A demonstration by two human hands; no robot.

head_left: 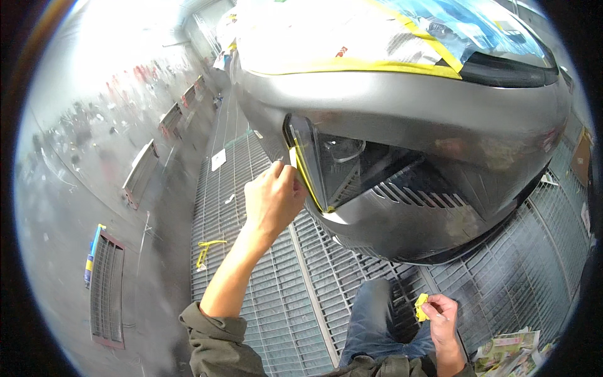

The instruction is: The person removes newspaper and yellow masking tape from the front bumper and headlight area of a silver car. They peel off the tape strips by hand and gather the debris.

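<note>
While left hand [274, 198] is pinching yellow tape strip [309, 179] onto headlight [342, 166] edge, strip's long axis is running diagonally, upper-left to lower-right, just right of fingers. Right hand [441, 314], well apart & low, is gripping crumpled tape wad [421, 307].

Bright, even light, strongest at the upper left of the frame, where the wall [94, 94] washes out and blurs. Soft glare lies on the silver bumper [408, 107]. Fisheye distortion bends the floor grating [264, 295]; black corners ring the frame.
</note>
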